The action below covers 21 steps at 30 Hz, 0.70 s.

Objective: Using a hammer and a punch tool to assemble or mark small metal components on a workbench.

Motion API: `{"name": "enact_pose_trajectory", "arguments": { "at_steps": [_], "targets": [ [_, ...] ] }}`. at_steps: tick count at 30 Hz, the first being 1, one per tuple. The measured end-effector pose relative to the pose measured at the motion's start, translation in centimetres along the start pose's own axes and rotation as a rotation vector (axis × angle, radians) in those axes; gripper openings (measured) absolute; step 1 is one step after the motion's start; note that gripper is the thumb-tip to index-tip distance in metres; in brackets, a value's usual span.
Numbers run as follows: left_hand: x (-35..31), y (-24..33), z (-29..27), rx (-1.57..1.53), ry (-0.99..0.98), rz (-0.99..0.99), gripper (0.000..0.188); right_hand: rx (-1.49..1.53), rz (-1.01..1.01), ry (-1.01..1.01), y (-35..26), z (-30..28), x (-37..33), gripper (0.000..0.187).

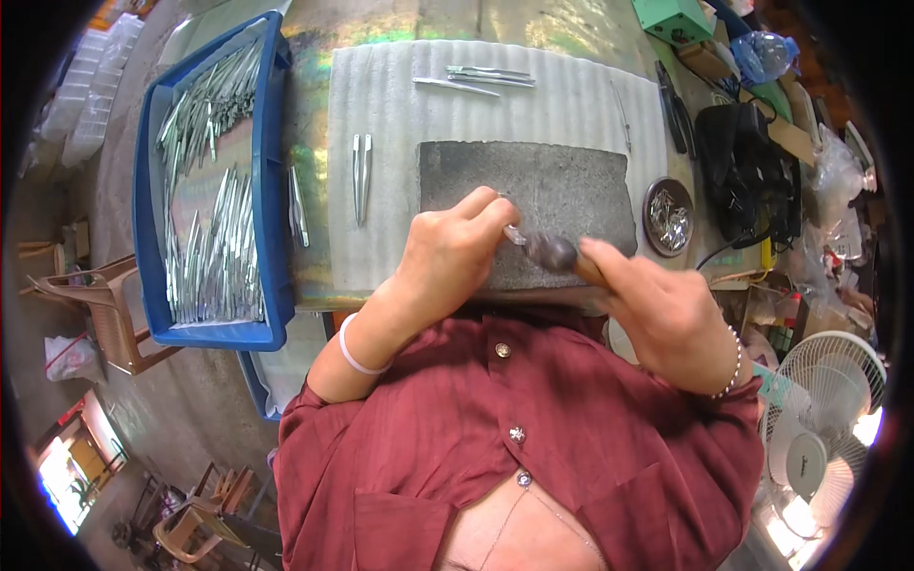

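Observation:
My left hand (pixel 447 247) is closed around a slim metal piece that looks like tweezers (pixel 515 234); only a short shiny end shows past the fingers, the rest being hidden. In my right hand (pixel 666 309) is a hammer (pixel 554 253), gripped by its wooden handle. Its dark rounded head, slightly smeared by motion, is right beside that shiny end; whether they touch I cannot tell. Both hands are over the near part of a dark grey stone slab (pixel 524 176). The slab lies on a white foam sheet (pixel 390 105).
A blue tray (pixel 278 181) on the left holds many slim metal tweezers. More tweezers (pixel 362 181) lie on the foam, with several (pixel 490 76) at its far side. A round dish (pixel 668 217) of small metal parts sits right of the slab, near black pliers (pixel 672 109). A fan (pixel 824 409) stands at right.

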<state>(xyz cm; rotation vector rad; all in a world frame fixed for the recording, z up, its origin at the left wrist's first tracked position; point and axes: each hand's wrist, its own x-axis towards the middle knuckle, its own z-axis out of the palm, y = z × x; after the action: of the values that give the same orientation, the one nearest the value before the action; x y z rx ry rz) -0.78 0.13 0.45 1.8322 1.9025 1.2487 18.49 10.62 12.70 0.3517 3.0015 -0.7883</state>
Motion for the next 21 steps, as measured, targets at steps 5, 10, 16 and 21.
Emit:
{"name": "enact_pose_trajectory", "arguments": {
  "at_steps": [5,10,16,21],
  "targets": [
    [-0.5,0.3,0.0,-0.399,0.063,-0.178,0.01,0.209,-0.002,0.347,0.1,0.2,-1.3,0.05],
    [-0.7,1.6,-1.3,-0.843,0.123,-0.521,0.003,0.228,0.033,0.345,0.4,0.9,-0.4,0.048],
    [-1.3,0.7,-3.2,-1.37,0.112,-0.644,0.017,0.091,0.218,0.427,3.9,5.1,1.5,0.04],
    [-1.4,0.9,-3.2,-1.528,0.109,-0.689,0.018,-0.117,0.298,0.319,5.9,7.5,2.3,0.04]
  ]
}}
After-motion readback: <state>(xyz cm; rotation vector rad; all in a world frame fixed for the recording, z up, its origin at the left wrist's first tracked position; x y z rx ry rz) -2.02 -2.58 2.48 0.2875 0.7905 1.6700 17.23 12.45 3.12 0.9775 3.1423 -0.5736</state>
